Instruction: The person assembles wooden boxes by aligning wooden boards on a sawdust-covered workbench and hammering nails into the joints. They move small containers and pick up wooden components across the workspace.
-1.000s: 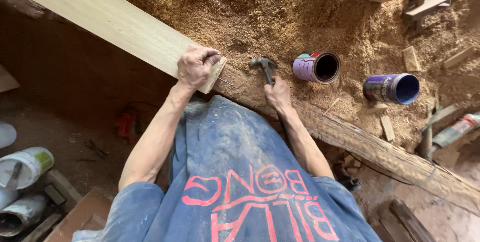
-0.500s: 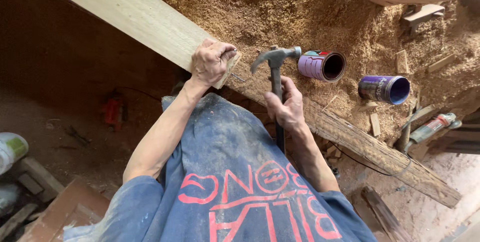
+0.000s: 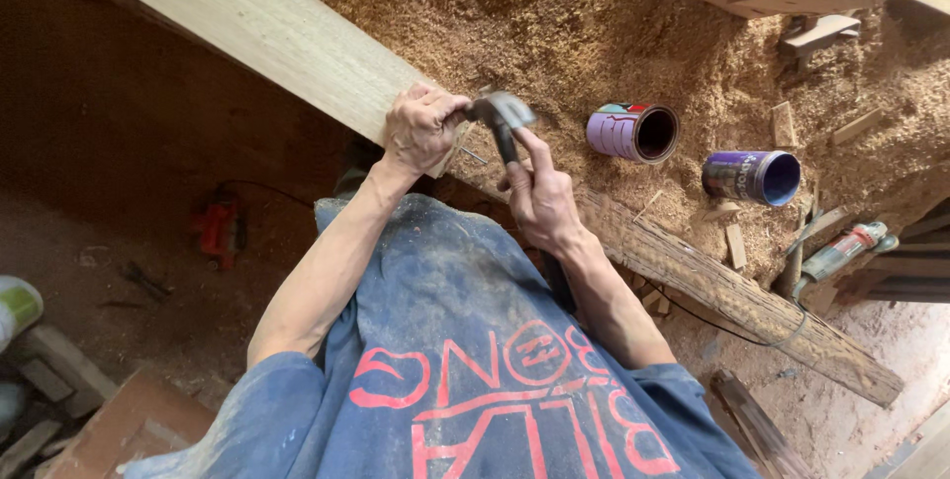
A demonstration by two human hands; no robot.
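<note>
While the right hand (image 3: 542, 204) kept a closed grip on the handle of a hammer (image 3: 502, 118), its metal head hung just over the near end of a pale plank (image 3: 267, 29). Beside it the left hand (image 3: 420, 129) pressed curled fingers onto that end. Beyond, two open cans (image 3: 633, 133) lay in sawdust (image 3: 554, 24).

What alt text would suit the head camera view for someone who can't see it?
A person's right hand grips a hammer against a pale plank end, steadied by the left hand. Two open purple cans lie in sawdust.
</note>
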